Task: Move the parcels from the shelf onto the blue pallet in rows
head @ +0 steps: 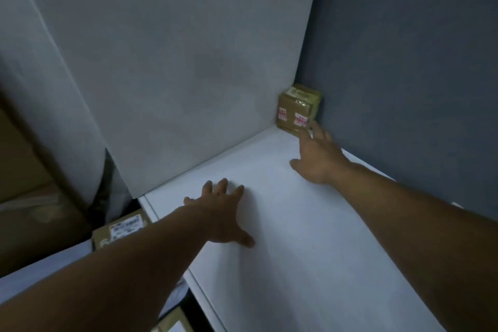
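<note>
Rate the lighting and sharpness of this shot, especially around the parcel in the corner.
Head view: dim, bluish light, no glare; the small brown cardboard parcel with red-and-white stickers is soft, its print unreadable; the right hand is motion-blurred toward its tips; the left hand on the white shelf board looks sharper.

One parcel sits in the far right corner of the shelf. Right hand is just in front of it, left hand nearer and further left, flat on the shelf.
</note>
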